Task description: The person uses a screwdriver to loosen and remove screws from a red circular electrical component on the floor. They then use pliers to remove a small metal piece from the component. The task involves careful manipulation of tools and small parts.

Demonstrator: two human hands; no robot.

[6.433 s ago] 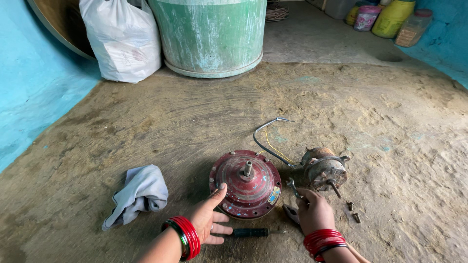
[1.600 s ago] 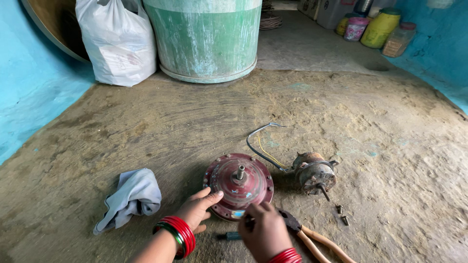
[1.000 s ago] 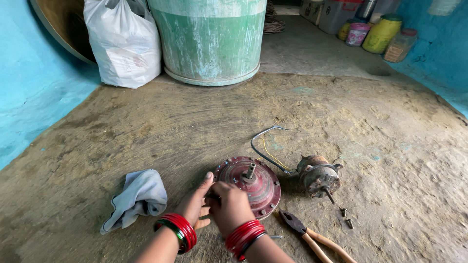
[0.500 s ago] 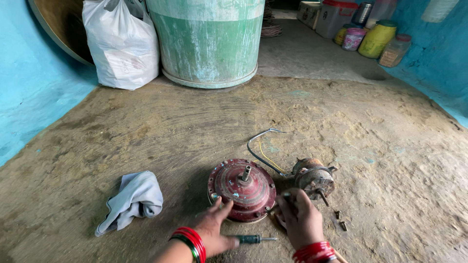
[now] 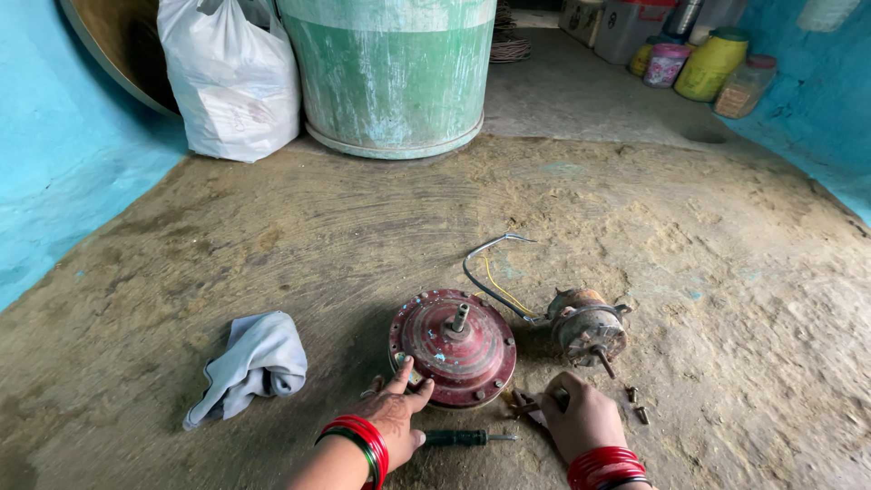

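Hands come first, low in the frame, both wrists ringed with red bangles; the left hand [image 5: 392,419] lies flat and spread on the floor, fingertips touching the near rim of the red fan motor housing [image 5: 453,346], gripping nothing; the right hand [image 5: 581,419] is curled, fingers together, over what looks like the head of a pair of pliers [image 5: 526,406] lying on the floor just right of the housing; whether it has truly clamped them I cannot tell. Between the two wrists lies a screwdriver [image 5: 467,438], dark handle to the left, untouched.

Judging by this, the step in hand is the picking up of a tool while the housing is steadied; the next move calls for a firm grip on the pliers and a steady hold on the rim, since the housing sits loose on the earthen floor [image 5: 272,236] with its shaft upright.

Just right of the housing rests the motor core [image 5: 590,327], tipped on its side, with grey and yellow wires [image 5: 490,268] looping away behind it; a few small screws [image 5: 635,404] lie near it. Well to the left is a crumpled pale cloth [image 5: 254,363]. Farther off stand a green drum [image 5: 392,73], a white sack [image 5: 231,77] beside it, and plastic jars [image 5: 699,63] by the blue wall.
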